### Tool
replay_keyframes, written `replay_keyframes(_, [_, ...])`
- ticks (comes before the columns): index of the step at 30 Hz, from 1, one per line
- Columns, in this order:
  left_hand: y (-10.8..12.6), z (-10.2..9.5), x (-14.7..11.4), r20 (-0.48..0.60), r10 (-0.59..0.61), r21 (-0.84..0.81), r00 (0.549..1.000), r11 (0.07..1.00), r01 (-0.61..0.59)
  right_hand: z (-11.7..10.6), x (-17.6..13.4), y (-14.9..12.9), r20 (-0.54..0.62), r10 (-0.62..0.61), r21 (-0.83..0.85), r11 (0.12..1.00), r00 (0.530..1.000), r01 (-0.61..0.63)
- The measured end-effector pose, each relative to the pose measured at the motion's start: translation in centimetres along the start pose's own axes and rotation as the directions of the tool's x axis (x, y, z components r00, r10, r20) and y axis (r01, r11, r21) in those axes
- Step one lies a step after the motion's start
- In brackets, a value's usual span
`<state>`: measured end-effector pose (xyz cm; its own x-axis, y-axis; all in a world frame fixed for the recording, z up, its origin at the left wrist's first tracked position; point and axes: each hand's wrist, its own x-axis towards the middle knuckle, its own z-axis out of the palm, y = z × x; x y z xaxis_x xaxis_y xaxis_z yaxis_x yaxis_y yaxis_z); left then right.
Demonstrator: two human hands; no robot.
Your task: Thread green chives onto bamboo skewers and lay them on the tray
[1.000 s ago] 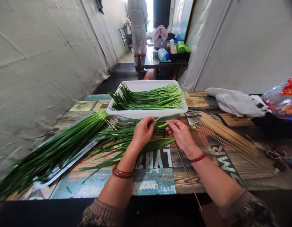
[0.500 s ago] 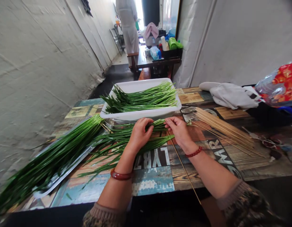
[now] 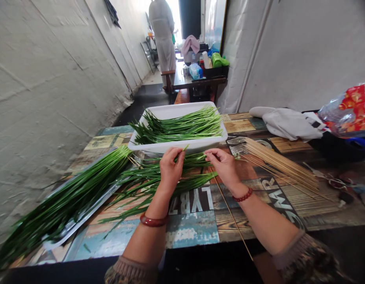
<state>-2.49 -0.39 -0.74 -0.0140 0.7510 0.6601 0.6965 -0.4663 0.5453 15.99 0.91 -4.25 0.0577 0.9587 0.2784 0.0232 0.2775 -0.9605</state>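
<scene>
My left hand (image 3: 171,167) is closed in a pinch, with a light green stalk tip poking out past its fingers. Opposite it, my right hand (image 3: 224,167) pinches the pale ends of some garlic chives (image 3: 194,159). More loose chives (image 3: 170,185) fan out to the left beneath my hands on the table. A single bamboo skewer (image 3: 229,207) lies just below my right hand and runs over the front edge. Behind my hands stands a white tub (image 3: 179,146) holding a layer of chives (image 3: 182,126).
To the left, a thick bunch of chives (image 3: 82,189) lies across a shiny tray (image 3: 90,211), skewer ends showing. Many bamboo skewers (image 3: 283,163), scissors (image 3: 327,177), a grey cloth (image 3: 284,122) and a red-printed plastic bag (image 3: 352,110) are on the right. A person (image 3: 163,39) stands far back.
My left hand has drawn slightly left and away from my right hand, and a stalk tip now shows at its fingers. My right hand stays at the chive ends. The view has tilted slightly.
</scene>
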Motion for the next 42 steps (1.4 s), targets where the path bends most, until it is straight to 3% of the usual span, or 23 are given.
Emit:
replay_keyframes(3, [0.8, -0.4, -0.1, -0.14, 0.184, 0.17, 0.973, 0.972, -0.16, 0.1, -0.2, -0.4, 0.032, -0.048, -0.046, 0.998, 0.998, 0.049])
replay_keyframes(5, [1.4, -0.3, -0.3, -0.112, 0.259, 0.221, 0.959, 0.948, -0.23, 0.2, -0.3, -0.6, 0.039, -0.044, -0.025, 0.999, 0.998, 0.045])
replay_keyframes(7, [1.7, 0.3, -0.5, -0.006, 0.242, 0.187, 0.97, 0.953, -0.237, 0.4, -0.4, -0.8, 0.045, -0.012, 0.025, 1.0, 0.999, 0.011])
replay_keyframes(12, [1.5, 2.2, -0.8, 0.203, 0.017, -0.107, 0.979, 0.994, 0.005, 0.7, -0.5, -1.0, 0.062, 0.075, 0.111, 0.99, 0.995, -0.081])
replay_keyframes(18, [1.1, 2.3, -0.9, 0.228, -0.163, -0.209, 0.96, 0.955, 0.212, 0.9, -0.8, -1.1, 0.105, 0.102, 0.129, 0.985, 0.989, -0.115])
replay_keyframes(23, [1.4, 2.2, -0.9, 0.246, -0.181, -0.207, 0.952, 0.95, 0.234, 1.0, -0.9, -0.6, 0.092, 0.066, 0.093, 0.993, 0.994, -0.074])
replay_keyframes(30, [2.3, 2.1, -0.8, 0.299, -0.147, -0.179, 0.943, 0.962, 0.207, 0.7, -0.8, -1.6, 0.002, -0.03, -0.132, 0.991, 1.0, 0.03])
replay_keyframes(37, [2.2, 2.2, -0.8, 0.339, -0.122, -0.176, 0.933, 0.966, 0.19, 0.7, -0.7, -1.4, 0.002, 0.027, -0.057, 0.998, 1.0, -0.027])
replay_keyframes(42, [2.0, 2.2, -0.9, 0.395, -0.221, -0.296, 0.892, 0.888, 0.351, 0.8, -0.8, -1.2, 0.053, 0.088, 0.054, 0.994, 0.995, -0.091])
